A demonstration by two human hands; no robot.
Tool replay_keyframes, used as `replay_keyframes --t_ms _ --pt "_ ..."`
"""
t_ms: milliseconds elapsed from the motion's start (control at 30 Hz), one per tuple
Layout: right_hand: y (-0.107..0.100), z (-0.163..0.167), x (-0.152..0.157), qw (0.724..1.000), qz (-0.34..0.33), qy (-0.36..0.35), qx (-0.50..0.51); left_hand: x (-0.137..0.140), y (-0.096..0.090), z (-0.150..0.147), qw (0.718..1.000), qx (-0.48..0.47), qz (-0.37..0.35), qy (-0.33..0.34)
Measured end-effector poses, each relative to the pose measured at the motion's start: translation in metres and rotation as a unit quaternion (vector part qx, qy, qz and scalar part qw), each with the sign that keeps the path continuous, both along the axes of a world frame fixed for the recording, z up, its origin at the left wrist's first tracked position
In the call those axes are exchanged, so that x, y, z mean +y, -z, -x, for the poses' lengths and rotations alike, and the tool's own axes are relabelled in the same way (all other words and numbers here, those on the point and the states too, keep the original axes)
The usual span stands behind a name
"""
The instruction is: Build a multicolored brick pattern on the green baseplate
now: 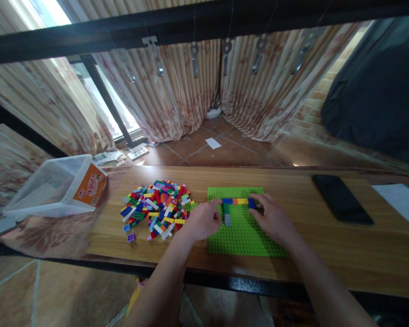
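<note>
A green baseplate (pixel 245 240) lies on the wooden table. Near its far edge runs a row of bricks: a blue brick (pixel 227 201), orange and yellow bricks (pixel 241 201), then another blue brick (pixel 251 204) at the right end. From the row's left end, a dark green brick (pixel 226 210) and a grey brick (pixel 227 220) extend toward me. My right hand (pixel 271 217) has thumb and index finger around the right-end blue brick. My left hand (pixel 203 220) is curled over the plate's left edge, its index fingertip at the row's left end; whatever its fingers hold is hidden.
Left of the plate spreads a pile of mixed toy bricks (pixel 163 204). A clear plastic bin (pixel 54 186) with an orange label lies farther left. To the right are a black phone (pixel 341 198) and white paper (pixel 400 202). A dark metal bar (pixel 204 22) with hooks crosses above.
</note>
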State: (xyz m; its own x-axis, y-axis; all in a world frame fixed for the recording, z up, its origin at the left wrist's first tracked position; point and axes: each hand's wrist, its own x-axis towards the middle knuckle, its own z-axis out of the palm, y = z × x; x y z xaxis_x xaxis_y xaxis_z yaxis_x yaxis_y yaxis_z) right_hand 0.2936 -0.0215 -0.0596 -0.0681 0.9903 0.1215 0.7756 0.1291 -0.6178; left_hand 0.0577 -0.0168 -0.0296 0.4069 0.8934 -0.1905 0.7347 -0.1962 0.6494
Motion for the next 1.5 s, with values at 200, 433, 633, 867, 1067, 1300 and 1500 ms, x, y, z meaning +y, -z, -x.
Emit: replay_keyframes --t_ms 200,433,633,867,1067,1300,1500 --pt "0.0002 0.0011 0.0003 1.0 0.0 0.011 0.003 -0.0005 -0.0025 -0.0005 1.0 0.01 0.005 -0.007" --pt "0.0 0.0024 -0.0013 1.0 -0.009 0.006 0.015 -0.0001 0.0 0.0 1.0 0.006 -0.007 0.001" --pt "0.0024 0.0028 -0.0009 0.999 -0.028 -0.001 0.017 -0.0005 -0.0026 0.0006 1.0 -0.003 -0.001 -0.002" --pt "0.0017 0.0038 -0.0007 1.0 -0.011 0.003 0.02 0.0 -0.0024 0.0009 1.0 0.003 -0.004 0.004" --pt "0.0007 0.0051 -0.0016 1.0 -0.016 0.004 0.021 -0.0004 -0.002 0.0012 1.0 0.005 -0.003 0.002" --pt "0.0005 0.0063 -0.0024 0.999 -0.013 0.009 0.033 -0.0009 -0.0028 0.0022 1.0 -0.005 0.005 -0.003" --pt "0.003 0.0052 -0.0019 0.999 -0.021 0.005 0.043 -0.001 -0.0039 0.0016 1.0 -0.002 0.011 -0.006"
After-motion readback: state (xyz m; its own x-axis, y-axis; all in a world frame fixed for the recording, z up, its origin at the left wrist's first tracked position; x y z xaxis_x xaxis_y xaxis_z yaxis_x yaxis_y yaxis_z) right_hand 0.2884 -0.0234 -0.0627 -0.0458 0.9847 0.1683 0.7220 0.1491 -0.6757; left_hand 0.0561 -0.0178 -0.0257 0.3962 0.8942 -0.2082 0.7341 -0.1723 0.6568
